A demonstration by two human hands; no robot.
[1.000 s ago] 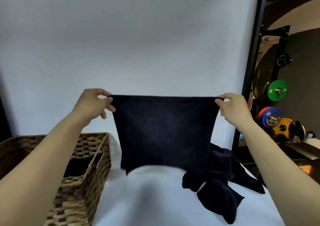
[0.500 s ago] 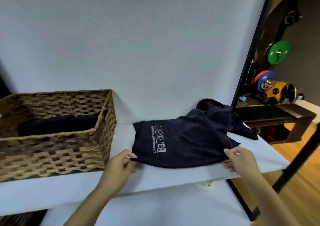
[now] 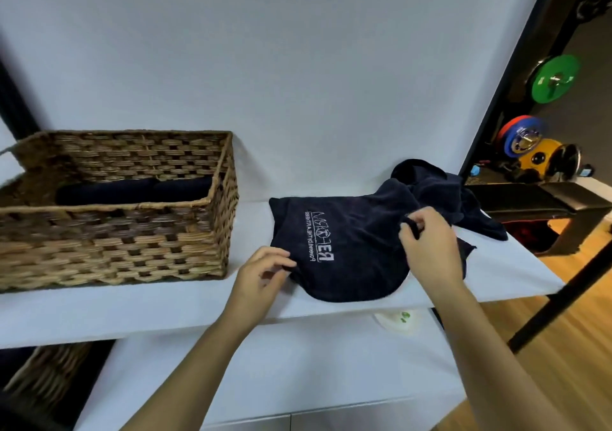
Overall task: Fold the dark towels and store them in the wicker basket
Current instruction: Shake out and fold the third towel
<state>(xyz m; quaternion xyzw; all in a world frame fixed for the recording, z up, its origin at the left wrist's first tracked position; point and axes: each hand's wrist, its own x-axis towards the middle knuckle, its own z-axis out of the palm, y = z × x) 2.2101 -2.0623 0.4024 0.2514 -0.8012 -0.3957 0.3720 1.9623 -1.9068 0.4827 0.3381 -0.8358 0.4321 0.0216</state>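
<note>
A dark towel (image 3: 357,245) with white lettering lies on the white table (image 3: 132,308), its far part draped over a crumpled pile of dark towels (image 3: 443,189). My left hand (image 3: 261,275) pinches the towel's near left corner. My right hand (image 3: 430,245) pinches a fold of the towel's right side and holds it a little above the cloth. The wicker basket (image 3: 116,238) stands to the left on the table, with folded dark towels (image 3: 139,189) lying inside it.
A white wall backs the table. A black frame post (image 3: 503,73) stands at the right, with coloured weight plates (image 3: 556,79) and a black bench (image 3: 530,199) behind it. A small white object (image 3: 400,319) lies below the table's front edge.
The towel went from hanging spread in the air to lying on the table. Since then my right hand has moved up and inward with the right side; my left hand stays at the left corner.
</note>
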